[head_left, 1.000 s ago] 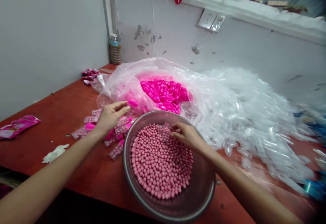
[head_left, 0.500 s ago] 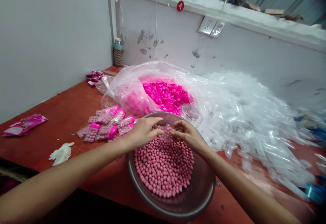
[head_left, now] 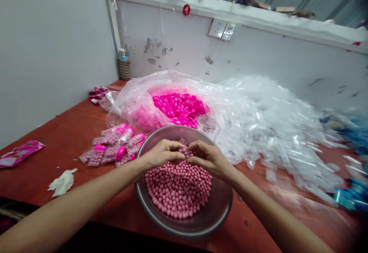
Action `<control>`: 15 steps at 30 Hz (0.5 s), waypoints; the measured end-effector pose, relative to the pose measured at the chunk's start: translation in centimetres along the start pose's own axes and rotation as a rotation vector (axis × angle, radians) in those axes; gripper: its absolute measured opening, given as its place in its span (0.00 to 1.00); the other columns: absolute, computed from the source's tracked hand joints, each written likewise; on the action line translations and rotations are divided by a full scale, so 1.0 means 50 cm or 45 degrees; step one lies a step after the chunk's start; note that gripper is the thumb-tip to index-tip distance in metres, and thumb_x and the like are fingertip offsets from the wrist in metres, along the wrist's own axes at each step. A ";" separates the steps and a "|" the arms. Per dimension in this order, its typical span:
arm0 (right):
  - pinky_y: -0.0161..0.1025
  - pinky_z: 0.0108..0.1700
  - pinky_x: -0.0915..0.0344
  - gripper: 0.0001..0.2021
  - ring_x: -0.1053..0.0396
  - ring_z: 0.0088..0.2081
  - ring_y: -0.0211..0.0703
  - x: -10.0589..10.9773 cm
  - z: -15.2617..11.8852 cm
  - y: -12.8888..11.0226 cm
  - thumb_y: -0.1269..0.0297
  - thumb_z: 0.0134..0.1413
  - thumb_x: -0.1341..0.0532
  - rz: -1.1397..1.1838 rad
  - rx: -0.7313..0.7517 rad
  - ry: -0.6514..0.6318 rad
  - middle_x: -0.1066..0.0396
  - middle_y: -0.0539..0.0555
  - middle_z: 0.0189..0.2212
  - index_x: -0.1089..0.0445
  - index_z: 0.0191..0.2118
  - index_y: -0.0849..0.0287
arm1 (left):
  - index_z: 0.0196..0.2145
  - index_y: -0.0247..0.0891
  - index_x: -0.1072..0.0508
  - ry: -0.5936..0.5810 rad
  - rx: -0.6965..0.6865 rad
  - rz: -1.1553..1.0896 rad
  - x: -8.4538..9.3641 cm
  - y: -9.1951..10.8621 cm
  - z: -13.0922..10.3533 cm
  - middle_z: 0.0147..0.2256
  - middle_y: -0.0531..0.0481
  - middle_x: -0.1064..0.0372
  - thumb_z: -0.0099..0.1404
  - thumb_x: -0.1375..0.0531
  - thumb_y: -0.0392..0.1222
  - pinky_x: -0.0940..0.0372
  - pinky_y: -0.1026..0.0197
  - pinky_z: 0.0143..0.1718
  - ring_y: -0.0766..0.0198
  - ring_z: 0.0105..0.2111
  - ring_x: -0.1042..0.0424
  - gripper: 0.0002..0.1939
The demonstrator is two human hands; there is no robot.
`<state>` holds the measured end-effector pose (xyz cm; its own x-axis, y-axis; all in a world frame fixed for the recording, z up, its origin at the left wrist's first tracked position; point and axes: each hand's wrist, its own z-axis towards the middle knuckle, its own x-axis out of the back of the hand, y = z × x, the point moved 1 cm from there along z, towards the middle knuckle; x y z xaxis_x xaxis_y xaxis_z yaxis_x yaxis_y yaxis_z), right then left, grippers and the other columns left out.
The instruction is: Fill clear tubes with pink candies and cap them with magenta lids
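Note:
A grey metal bowl (head_left: 221,207) holds many small round pink beads (head_left: 178,191). Over its far half my left hand (head_left: 165,153) and my right hand (head_left: 208,157) face each other, thumbs and fingers curled in a pinch. Between the fingertips is a small clear plastic container (head_left: 186,152) with pink beads showing in or behind it; its outline is faint and partly covered by the fingers. Left of the bowl lie several filled clear containers (head_left: 110,151) with bright pink caps. Behind the bowl, an open clear bag (head_left: 135,92) contains loose pink caps (head_left: 179,107).
A large heap of empty clear plastic containers (head_left: 267,119) spreads over the red table (head_left: 80,130) at right. A pink packet (head_left: 21,153) and a crumpled white scrap (head_left: 62,182) lie at left. Blue wrapped items (head_left: 352,195) sit at the right edge. A wall rises behind.
My hands have come closer together over the beads, the fingertips now nearly meeting around the clear container. The view has shifted slightly, so the table things appear farther left.

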<state>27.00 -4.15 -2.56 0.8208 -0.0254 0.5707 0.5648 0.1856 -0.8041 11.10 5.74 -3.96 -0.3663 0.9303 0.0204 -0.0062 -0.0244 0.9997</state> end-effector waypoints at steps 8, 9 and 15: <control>0.29 0.24 0.41 0.03 0.36 0.22 0.34 -0.010 -0.018 0.000 0.67 0.54 0.45 -0.113 -0.023 -0.171 0.35 0.47 0.20 0.35 0.33 0.58 | 0.28 0.33 0.29 0.007 -0.079 0.264 -0.003 0.002 -0.005 0.24 0.53 0.39 0.56 0.45 0.37 0.45 0.67 0.28 0.68 0.26 0.42 0.07; 0.29 0.24 0.41 0.03 0.36 0.21 0.34 -0.008 -0.022 0.001 0.66 0.55 0.45 -0.094 -0.045 -0.174 0.35 0.47 0.19 0.35 0.34 0.58 | 0.29 0.33 0.28 0.021 -0.072 0.300 0.000 0.000 -0.004 0.24 0.53 0.38 0.56 0.45 0.38 0.45 0.66 0.29 0.67 0.27 0.41 0.07; 0.30 0.29 0.37 0.10 0.32 0.28 0.37 0.077 0.025 0.047 0.57 0.51 0.41 -0.125 -0.175 -0.077 0.30 0.50 0.27 0.31 0.34 0.58 | 0.35 0.32 0.30 0.192 0.034 0.031 0.015 -0.013 0.005 0.31 0.48 0.35 0.58 0.44 0.43 0.41 0.64 0.33 0.65 0.31 0.37 0.11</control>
<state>31.35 -2.56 -2.04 0.7566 0.0227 0.6534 0.6520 0.0487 -0.7567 11.04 6.56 -4.58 -0.5015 0.8640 0.0441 0.0285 -0.0344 0.9990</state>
